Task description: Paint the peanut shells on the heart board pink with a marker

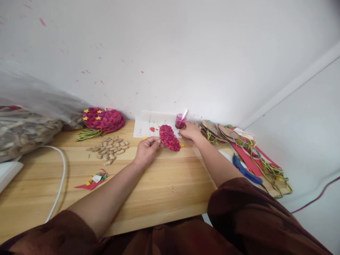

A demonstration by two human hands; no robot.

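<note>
My left hand (147, 150) pinches the left edge of a rounded piece (169, 138) covered in peanuts painted magenta and red, tilted above the table. Just right of it, my right hand (190, 131) is closed at the base of a small clear cup of magenta paint (180, 122); its fingertips are partly hidden. A white-handled brush (185, 114) leans in the cup. Behind the painted piece lies a white sheet (142, 124) with a red splotch and small marks. A small yellow star (182, 145) shows near the piece's right edge.
Finished magenta peanut pieces with yellow stars (103, 118) lie back left, near loose peanuts (110, 148). A plastic bag of peanuts (26, 131), white cable (63, 173) and paper scraps (94, 180) are left. Cardboard pieces (220, 131), green cords (271, 170) and a blue glue gun (245, 171) lie right.
</note>
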